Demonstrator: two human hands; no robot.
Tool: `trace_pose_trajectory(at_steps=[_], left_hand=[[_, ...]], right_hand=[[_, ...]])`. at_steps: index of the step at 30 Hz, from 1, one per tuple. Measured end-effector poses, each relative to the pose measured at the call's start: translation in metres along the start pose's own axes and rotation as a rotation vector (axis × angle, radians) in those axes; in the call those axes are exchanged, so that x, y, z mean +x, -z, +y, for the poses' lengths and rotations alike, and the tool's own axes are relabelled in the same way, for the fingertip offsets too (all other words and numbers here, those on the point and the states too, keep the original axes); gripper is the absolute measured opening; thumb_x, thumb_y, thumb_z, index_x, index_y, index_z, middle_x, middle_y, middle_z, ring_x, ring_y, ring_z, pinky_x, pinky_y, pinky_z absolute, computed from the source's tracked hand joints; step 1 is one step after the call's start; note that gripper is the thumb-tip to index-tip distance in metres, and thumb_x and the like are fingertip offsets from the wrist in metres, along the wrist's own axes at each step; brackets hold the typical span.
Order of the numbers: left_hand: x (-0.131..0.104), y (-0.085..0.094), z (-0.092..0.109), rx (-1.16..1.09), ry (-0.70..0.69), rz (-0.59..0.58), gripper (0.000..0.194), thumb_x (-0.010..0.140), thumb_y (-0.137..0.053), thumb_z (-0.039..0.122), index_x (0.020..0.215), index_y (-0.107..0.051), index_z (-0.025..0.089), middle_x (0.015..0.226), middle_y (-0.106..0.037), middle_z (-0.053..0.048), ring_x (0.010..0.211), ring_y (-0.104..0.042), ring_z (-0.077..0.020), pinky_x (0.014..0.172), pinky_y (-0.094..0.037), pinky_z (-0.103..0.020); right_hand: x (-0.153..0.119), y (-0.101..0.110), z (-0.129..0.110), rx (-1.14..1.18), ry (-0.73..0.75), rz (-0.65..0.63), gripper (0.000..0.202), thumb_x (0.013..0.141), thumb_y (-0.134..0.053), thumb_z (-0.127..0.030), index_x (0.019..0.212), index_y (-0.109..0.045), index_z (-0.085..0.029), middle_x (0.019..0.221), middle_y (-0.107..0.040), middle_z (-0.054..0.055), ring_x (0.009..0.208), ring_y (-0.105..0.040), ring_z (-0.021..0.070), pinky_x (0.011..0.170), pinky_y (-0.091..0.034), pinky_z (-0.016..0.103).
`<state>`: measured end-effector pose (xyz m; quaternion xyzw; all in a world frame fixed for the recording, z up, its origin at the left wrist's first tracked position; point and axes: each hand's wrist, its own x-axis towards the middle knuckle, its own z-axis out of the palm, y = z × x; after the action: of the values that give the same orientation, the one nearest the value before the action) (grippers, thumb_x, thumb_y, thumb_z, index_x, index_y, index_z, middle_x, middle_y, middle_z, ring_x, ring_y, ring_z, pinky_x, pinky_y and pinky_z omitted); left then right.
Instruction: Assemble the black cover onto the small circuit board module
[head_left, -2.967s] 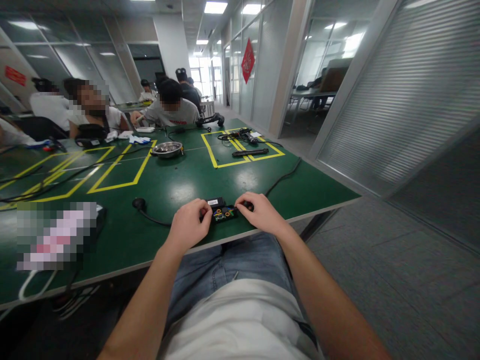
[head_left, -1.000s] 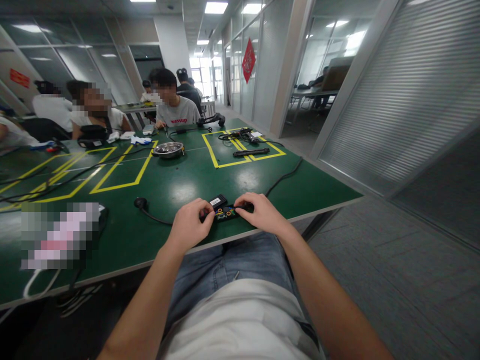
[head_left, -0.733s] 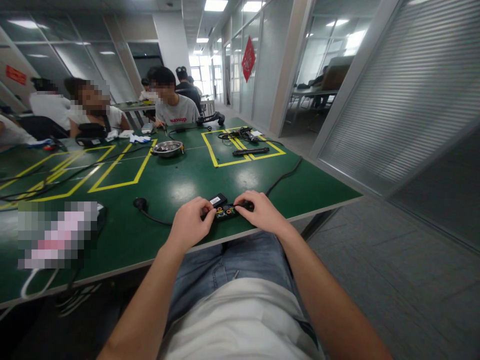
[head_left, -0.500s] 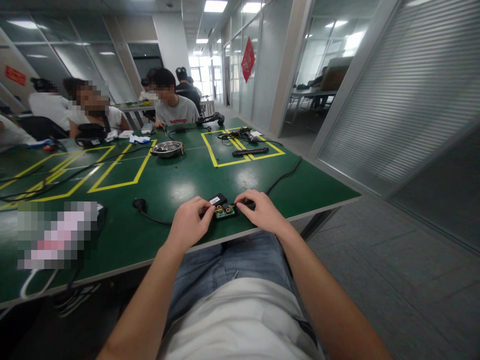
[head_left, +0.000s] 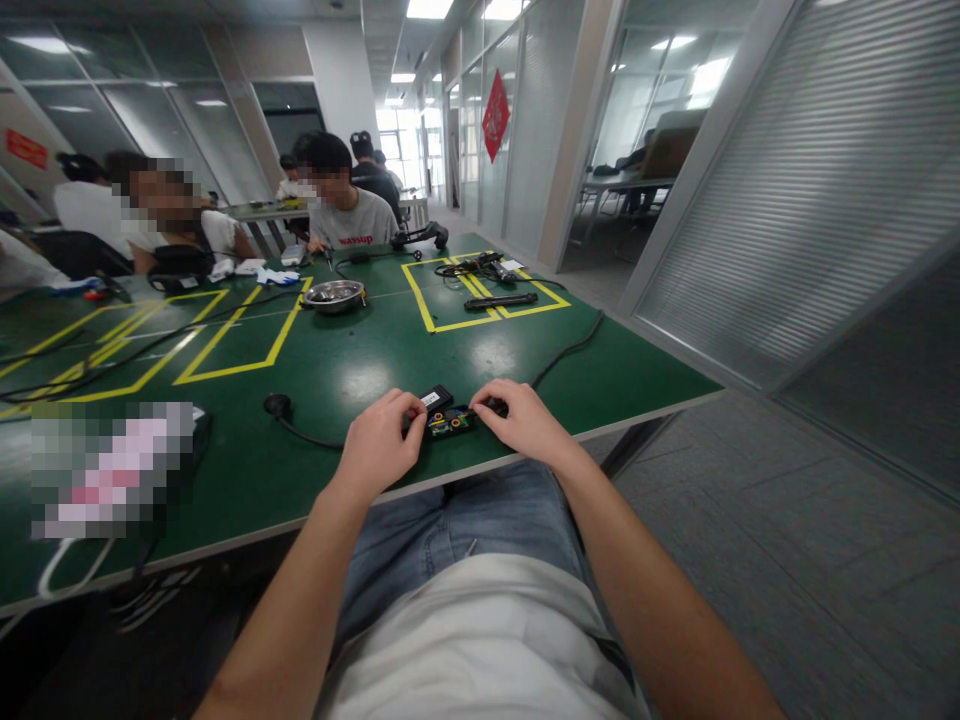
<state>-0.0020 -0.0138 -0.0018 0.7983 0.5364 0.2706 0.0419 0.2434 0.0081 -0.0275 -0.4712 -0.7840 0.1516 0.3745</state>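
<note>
A small green circuit board (head_left: 448,422) in a black case lies near the front edge of the green table (head_left: 637,370). Its black cover with a white label (head_left: 435,397) sits just behind it. My left hand (head_left: 381,440) is at the board's left end, thumb and fingertips closed on something too small to make out. At the right end, my right hand (head_left: 517,418) pinches around the black cable by the board. One cable runs left to a black plug (head_left: 277,406); another black cable (head_left: 570,352) leads off to the back right.
A metal bowl (head_left: 334,295) stands behind the board. Yellow tape outlines surround a black bar (head_left: 501,302) and tangled cables (head_left: 480,266). A blurred pink object (head_left: 124,470) lies at left. People sit across the table, one in a grey shirt (head_left: 352,228).
The circuit board has tilted slightly between my hands. Both hands keep nearly the same place. A person at the far left has shifted a little to the left.
</note>
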Motion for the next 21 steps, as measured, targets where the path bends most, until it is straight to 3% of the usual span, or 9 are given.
trace_pose_trajectory(at_steps=[3,6,13,15,18,21], left_hand=[[0.001,-0.002,0.0,0.031,-0.04,0.013,0.026,0.099,-0.06,0.025,0.111,-0.083,0.024,0.127,-0.075,-0.012,0.118,-0.069,-0.0333,0.101,-0.057,-0.05],[0.005,-0.004,-0.002,0.025,0.018,-0.027,0.034,0.101,-0.057,0.023,0.121,-0.085,0.029,0.145,-0.072,-0.009,0.133,-0.065,-0.037,0.111,-0.054,-0.058],[0.011,-0.001,-0.007,-0.042,0.251,0.046,0.022,0.094,-0.073,0.024,0.111,-0.086,0.023,0.115,-0.085,-0.01,0.111,-0.078,-0.0339,0.103,-0.061,-0.049],[0.008,0.001,-0.006,-0.081,0.207,0.109,0.021,0.095,-0.072,0.022,0.112,-0.085,0.024,0.116,-0.085,-0.009,0.111,-0.078,-0.0323,0.103,-0.061,-0.048],[0.003,0.001,-0.005,-0.187,0.002,0.172,0.024,0.101,-0.067,0.024,0.12,-0.083,0.025,0.13,-0.082,-0.009,0.119,-0.074,-0.0291,0.109,-0.058,-0.047],[0.001,-0.001,-0.005,-0.251,-0.197,0.039,0.028,0.105,-0.062,0.028,0.125,-0.082,0.026,0.132,-0.08,-0.009,0.122,-0.073,-0.0277,0.111,-0.058,-0.048]], right_hand=[[0.0,0.0,0.0,-0.039,-0.021,0.009,0.013,0.095,-0.073,-0.016,0.089,-0.079,-0.025,0.093,-0.081,0.003,0.093,-0.069,0.0235,0.09,-0.046,0.039],[0.0,0.001,0.0,-0.037,-0.021,0.003,0.012,0.094,-0.072,-0.016,0.09,-0.079,-0.025,0.092,-0.081,0.002,0.091,-0.069,0.0232,0.09,-0.046,0.039],[0.001,0.001,-0.002,-0.022,-0.037,-0.007,0.008,0.092,-0.07,-0.018,0.094,-0.074,-0.024,0.089,-0.078,0.002,0.089,-0.071,0.0222,0.089,-0.049,0.037],[0.0,0.001,-0.001,-0.009,-0.029,-0.003,0.012,0.09,-0.07,-0.016,0.098,-0.072,-0.024,0.091,-0.078,0.001,0.09,-0.071,0.0218,0.091,-0.05,0.037],[0.0,0.0,0.001,0.027,-0.012,-0.008,0.019,0.087,-0.068,-0.012,0.101,-0.07,-0.024,0.092,-0.078,0.001,0.09,-0.072,0.0214,0.091,-0.051,0.037],[0.0,0.0,0.001,0.047,-0.003,-0.002,0.021,0.086,-0.068,-0.011,0.102,-0.069,-0.024,0.092,-0.077,0.001,0.09,-0.072,0.0216,0.091,-0.052,0.037]])
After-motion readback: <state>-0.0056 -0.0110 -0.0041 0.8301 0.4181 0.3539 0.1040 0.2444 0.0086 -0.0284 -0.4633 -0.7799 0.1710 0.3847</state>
